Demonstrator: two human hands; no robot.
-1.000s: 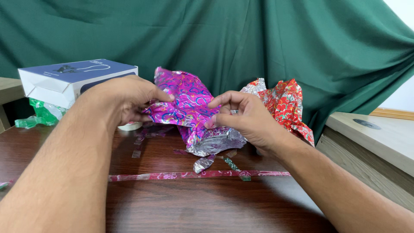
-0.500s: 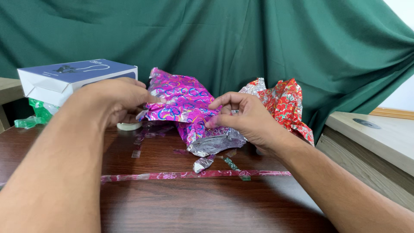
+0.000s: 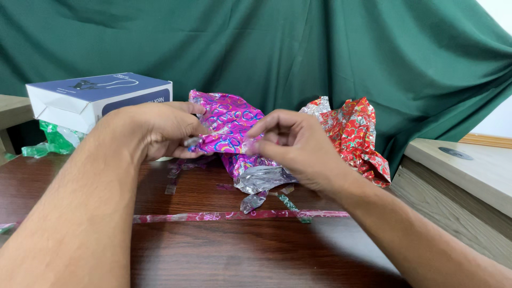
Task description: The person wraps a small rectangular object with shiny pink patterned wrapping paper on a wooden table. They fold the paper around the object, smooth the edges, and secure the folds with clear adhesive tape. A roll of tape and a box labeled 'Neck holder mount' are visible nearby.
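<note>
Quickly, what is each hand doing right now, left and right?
Left hand: closed, pinching the pink foil wrapping paper.
Right hand: closed, pinching the same paper.

Blue-and-white oblong box (image 3: 98, 98) at far left of the table, tilted, dark-blue label on its side

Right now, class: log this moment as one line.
left hand: grips purple foil wrap | right hand: pinches same wrap | red foil wrap: behind | table: strips

single head-worn view, looking forward and slightly down across the dark wooden worktop (image 3: 213, 250). close in, at arm's reach, facing a green cloth backdrop (image 3: 298, 48).
</note>
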